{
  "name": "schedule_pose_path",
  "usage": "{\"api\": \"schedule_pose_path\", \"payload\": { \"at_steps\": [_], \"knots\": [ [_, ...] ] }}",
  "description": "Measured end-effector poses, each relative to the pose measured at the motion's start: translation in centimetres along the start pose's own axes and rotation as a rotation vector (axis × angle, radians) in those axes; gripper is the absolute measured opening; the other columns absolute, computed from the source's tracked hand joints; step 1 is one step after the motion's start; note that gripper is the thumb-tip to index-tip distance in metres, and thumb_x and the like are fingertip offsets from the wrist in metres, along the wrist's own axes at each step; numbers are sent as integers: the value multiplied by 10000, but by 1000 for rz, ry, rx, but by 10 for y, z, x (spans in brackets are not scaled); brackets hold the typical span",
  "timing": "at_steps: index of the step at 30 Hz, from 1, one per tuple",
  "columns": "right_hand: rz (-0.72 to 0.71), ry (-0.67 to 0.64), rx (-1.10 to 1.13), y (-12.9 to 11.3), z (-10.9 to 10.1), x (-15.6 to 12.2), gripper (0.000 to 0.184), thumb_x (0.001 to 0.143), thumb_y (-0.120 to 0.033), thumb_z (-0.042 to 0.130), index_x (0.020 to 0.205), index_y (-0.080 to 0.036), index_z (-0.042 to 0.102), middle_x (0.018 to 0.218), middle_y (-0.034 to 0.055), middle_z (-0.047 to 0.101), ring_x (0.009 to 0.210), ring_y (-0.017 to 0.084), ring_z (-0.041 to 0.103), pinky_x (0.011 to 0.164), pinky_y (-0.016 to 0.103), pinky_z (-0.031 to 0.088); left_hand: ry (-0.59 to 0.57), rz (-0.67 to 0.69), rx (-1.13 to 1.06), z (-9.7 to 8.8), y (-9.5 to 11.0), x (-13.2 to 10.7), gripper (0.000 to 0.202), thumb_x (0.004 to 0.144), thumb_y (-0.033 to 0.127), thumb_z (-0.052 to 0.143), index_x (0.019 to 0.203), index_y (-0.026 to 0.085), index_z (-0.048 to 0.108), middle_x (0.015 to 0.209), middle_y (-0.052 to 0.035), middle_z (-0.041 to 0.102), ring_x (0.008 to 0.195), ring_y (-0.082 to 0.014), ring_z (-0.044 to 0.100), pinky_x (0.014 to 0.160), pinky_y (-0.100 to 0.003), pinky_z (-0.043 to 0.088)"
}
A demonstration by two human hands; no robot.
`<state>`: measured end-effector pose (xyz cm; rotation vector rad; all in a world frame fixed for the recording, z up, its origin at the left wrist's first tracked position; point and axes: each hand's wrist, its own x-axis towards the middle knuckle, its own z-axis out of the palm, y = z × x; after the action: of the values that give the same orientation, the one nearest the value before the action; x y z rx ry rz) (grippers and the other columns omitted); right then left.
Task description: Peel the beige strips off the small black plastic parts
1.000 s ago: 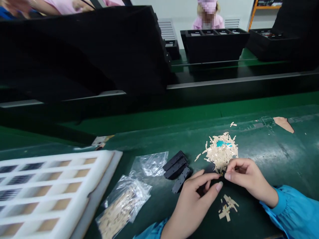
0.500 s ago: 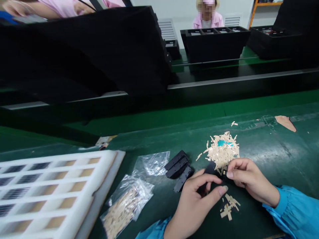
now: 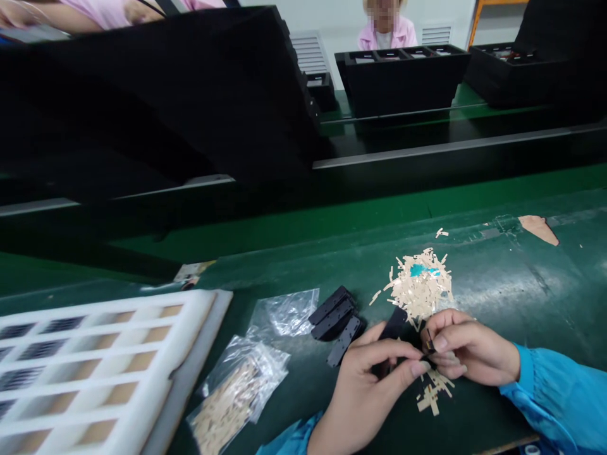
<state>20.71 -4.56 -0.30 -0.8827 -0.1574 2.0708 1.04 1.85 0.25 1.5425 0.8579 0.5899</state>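
Observation:
My left hand (image 3: 367, 382) is closed around a flat black plastic part (image 3: 394, 323), whose upper end sticks out above the fingers. Its thumb and index fingertips come together at the right. My right hand (image 3: 467, 347) pinches a small dark strip with a gold-coloured spot (image 3: 430, 344), close to the left fingertips. Behind the hands lies a heap of small beige strips (image 3: 420, 291) with a bit of blue in it. A smaller group of beige strips (image 3: 430, 399) rests below the hands. Several black plastic parts (image 3: 334, 313) lie left of my left hand.
A clear bag of beige strips (image 3: 232, 404) and a flattened clear bag (image 3: 284, 313) lie left. A white foam tray (image 3: 192, 322) with dark pieces in some compartments stands far left. Black boxes (image 3: 403, 82) line the raised shelf; a person in pink (image 3: 405, 31) is behind.
My right hand has moved in toward the left fingertips, with its small strip now more upright. My left thumb and index fingertips have come closer together. The whole view has shifted slightly.

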Motion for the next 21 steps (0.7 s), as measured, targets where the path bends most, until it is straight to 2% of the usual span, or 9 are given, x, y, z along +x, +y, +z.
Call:
{"api": "schedule_pose_path", "payload": {
  "at_steps": [13,21],
  "knots": [
    [26,-47,13,4,-2,1,173,696,-219,811,663,-136,663,488,-64,482,388,36,303,395,186,200,94,39,52,1,-3,0,208,709,404,906,744,222,809,670,-1,588,546,-101,526,504,-188,423],
    [10,43,-55,4,2,0,141,678,-223,818,696,-138,706,448,-72,458,389,46,291,406,202,175,91,30,136,4,-3,-1,243,695,412,911,755,210,791,664,5,576,567,-114,523,535,-206,427]
  ]
}}
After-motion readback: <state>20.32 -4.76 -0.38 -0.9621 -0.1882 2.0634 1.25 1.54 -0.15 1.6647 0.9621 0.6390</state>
